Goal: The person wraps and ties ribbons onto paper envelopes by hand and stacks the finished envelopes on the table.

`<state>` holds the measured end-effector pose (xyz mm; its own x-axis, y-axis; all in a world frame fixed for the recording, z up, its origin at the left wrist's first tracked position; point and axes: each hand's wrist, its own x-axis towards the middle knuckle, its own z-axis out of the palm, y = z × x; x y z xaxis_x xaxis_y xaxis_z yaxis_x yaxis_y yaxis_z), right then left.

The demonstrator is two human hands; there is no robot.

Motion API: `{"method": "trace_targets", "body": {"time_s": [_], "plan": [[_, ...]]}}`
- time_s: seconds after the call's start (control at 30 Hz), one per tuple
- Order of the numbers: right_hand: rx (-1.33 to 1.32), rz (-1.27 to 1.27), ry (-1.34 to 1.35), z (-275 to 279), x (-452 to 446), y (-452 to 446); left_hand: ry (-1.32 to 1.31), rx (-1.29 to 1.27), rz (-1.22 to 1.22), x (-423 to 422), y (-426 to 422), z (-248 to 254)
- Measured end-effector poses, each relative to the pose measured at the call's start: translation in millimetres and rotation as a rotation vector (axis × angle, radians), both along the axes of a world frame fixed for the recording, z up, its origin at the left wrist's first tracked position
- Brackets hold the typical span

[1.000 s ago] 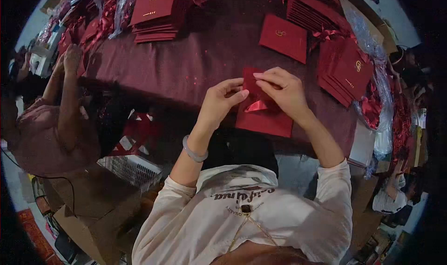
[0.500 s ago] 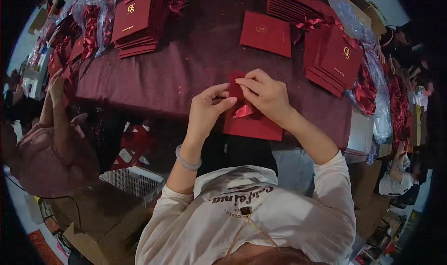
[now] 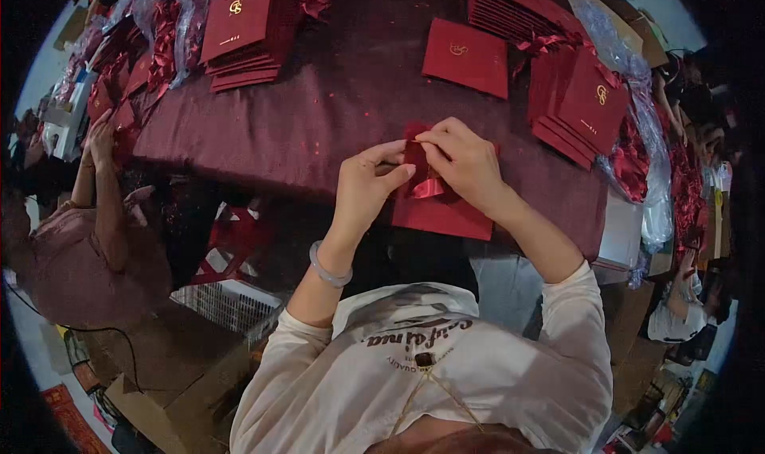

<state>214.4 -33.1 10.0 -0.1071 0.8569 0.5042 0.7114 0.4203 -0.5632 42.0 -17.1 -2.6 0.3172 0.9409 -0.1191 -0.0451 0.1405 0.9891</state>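
Note:
At the table's near edge, my left hand (image 3: 370, 184) pinches the left side of a small dark-red piece (image 3: 415, 129) that looks like velvet, between thumb and fingers. My right hand (image 3: 462, 167) is closed at its upper edge, fingertips pinching a thin gold-coloured strip (image 3: 419, 141) whose kind I cannot make out. Below the fingers a shiny red ribbon (image 3: 428, 188) hangs in a loop. Under both hands lies a flat red paper bag or folder (image 3: 442, 217), partly covered by them.
Stacks of red folders or bags with gold lettering stand at the left (image 3: 235, 23) and right (image 3: 586, 103). A single red one (image 3: 466, 58) lies ahead. Clear plastic (image 3: 653, 159) wraps red ribbons at the right. Another person's hands (image 3: 100, 139) are at the left table edge.
My right fingertips now pinch a gold-coloured strip at the piece's top, not visible before. The view has shifted slightly; both hands stay over the same red item.

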Motion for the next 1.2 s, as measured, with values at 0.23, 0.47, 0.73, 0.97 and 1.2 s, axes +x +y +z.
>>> {"method": "trace_targets", "body": {"time_s": [0.23,0.47,0.73,0.97,1.2], "plan": [[-0.09,0.065,0.014,-3,6,-1,0.043,0.018,0.009,2,-2,0],[-0.051,0.1,-0.187,4,5,-2,0.124,0.038,0.013,5,-5,0],[-0.105,0.107,0.054,-1,8,6,0.08,0.175,0.034,7,-5,-12],[-0.443,0.024,0.249,14,13,5,0.091,0.052,0.027,7,-4,-4],[-0.195,0.028,0.088,-5,6,1,0.066,-0.014,0.009,3,0,1]]}}
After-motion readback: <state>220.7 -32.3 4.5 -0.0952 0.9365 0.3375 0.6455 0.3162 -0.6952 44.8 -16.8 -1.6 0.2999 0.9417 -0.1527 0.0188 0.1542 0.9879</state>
